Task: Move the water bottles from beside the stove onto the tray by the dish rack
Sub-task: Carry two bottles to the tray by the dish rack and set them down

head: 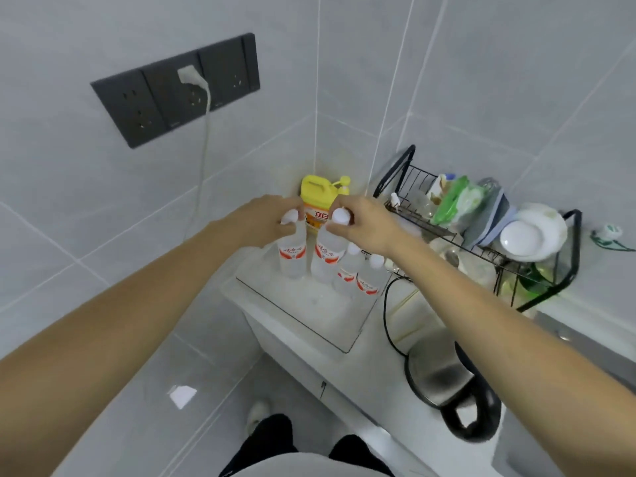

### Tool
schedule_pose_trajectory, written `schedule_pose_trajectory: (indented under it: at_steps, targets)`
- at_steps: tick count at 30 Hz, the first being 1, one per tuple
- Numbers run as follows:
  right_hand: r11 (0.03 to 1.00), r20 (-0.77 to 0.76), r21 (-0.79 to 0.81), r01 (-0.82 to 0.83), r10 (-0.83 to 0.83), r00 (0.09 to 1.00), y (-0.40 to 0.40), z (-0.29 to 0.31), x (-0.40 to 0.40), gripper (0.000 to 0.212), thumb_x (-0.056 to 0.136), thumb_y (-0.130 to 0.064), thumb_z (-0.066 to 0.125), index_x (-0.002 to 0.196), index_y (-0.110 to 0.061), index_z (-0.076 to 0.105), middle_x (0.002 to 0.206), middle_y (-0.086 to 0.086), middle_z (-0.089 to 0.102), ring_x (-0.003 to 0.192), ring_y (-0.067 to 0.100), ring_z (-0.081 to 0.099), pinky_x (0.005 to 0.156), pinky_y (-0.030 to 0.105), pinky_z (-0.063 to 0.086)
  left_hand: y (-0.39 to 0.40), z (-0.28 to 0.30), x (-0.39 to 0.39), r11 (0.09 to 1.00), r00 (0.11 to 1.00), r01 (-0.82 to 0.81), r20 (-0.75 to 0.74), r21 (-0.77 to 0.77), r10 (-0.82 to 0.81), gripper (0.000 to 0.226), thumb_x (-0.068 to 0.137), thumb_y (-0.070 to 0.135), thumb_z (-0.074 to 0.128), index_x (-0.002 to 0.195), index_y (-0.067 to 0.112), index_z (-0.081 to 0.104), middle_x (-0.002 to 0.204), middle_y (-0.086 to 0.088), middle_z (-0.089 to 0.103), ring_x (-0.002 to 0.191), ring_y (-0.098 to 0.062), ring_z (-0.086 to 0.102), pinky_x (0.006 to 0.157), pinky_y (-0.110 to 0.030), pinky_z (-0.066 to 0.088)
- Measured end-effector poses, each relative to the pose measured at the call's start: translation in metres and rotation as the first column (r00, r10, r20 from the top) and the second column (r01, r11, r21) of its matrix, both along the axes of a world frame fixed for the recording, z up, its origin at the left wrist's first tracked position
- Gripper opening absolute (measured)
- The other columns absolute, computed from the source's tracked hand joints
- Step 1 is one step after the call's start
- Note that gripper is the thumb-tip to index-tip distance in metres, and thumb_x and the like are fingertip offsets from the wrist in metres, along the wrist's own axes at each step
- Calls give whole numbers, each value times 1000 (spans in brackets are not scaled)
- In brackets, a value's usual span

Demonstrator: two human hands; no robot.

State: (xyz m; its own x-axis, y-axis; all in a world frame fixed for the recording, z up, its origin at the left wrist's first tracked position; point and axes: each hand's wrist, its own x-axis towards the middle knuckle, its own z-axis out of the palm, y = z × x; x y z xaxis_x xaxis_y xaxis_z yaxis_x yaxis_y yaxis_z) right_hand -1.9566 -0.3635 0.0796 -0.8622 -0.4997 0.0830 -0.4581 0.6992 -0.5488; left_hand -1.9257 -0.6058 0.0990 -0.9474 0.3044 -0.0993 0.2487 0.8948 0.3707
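A clear tray (330, 325) lies on the counter end, left of the black wire dish rack (537, 270). My left hand (265, 218) grips the neck of a clear water bottle (292, 256) with a white cap and red label, standing at the tray's back. My right hand (364, 222) pinches the white cap of a second bottle (327, 256) beside it. Two more such bottles (346, 270) (370, 278) stand upright on the tray's right side, close to my right wrist.
A yellow detergent jug (320, 201) stands in the corner behind the bottles. The rack holds plates, bowls and bags. A steel electric kettle (447, 376) with a black cord sits near the counter's front. A wall socket panel (179, 91) has a white plug in it.
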Motion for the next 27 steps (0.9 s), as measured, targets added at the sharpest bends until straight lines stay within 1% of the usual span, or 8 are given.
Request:
schedule_pose_trajectory:
  at_steps: [3,6,11,15,18,20,23,27]
  targets:
    - [997,-4,75,9,-9,1000,-16,-19,-22,16,90,-35,74,97,-27,63,87,3,64,84,27,57,68,36,42,-8,-31,-36,992,993,114,32,-62,-112,21,94,22,61,115,20,61,98,-4,60,83,-27,56,65,-36,51]
    - [990,20,126,62,-65,998,-30,-42,-38,23,90,-33,75,105,-19,65,100,8,69,93,32,62,74,38,47,-19,-66,-60,975,978,199,87,-97,-191,24,90,23,61,115,21,61,105,-9,63,87,-32,60,77,-46,53]
    - [965,101,204,165,-189,977,-43,-71,-58,26,91,-37,70,112,-25,60,115,6,68,104,32,63,84,42,52,-28,-103,-102,973,964,221,170,-69,-207,20,84,36,53,105,36,52,113,-7,54,90,-34,58,78,-45,54]
    - [946,114,260,194,-229,967,-46,-86,-64,27,92,-35,69,115,-24,59,123,4,65,106,29,61,87,42,51,-25,-124,-122,956,951,274,175,-103,-254,21,94,24,57,115,26,59,112,-9,51,86,-31,54,70,-36,49]
    - [931,122,304,202,-249,961,-48,-96,-66,26,90,-35,70,112,-27,59,121,4,65,106,29,62,88,45,52,-21,-132,-135,945,938,320,164,-71,-305,17,95,23,55,111,27,58,106,-6,52,89,-30,53,69,-35,46]
    - [919,121,322,227,-277,953,-48,-103,-65,27,89,-33,71,112,-26,59,122,5,66,110,31,62,90,46,52,-15,-133,-143,933,928,353,150,-64,-341,15,94,19,54,107,27,58,107,-5,56,95,-30,54,73,-36,47]
    - [908,130,338,247,-305,943,-45,-111,-64,29,89,-29,72,115,-21,61,124,9,65,115,35,60,93,47,50,-2,-130,-148,913,908,404,147,-65,-391,24,94,16,56,116,21,63,114,-7,61,105,-29,56,87,-43,50]
    - [905,141,339,255,-317,938,-42,-112,-68,31,88,-28,74,115,-20,62,124,8,65,115,33,60,93,47,51,6,-131,-152,886,880,460,160,-57,-447,17,91,15,55,106,22,60,97,-2,60,98,-33,61,80,-45,51]
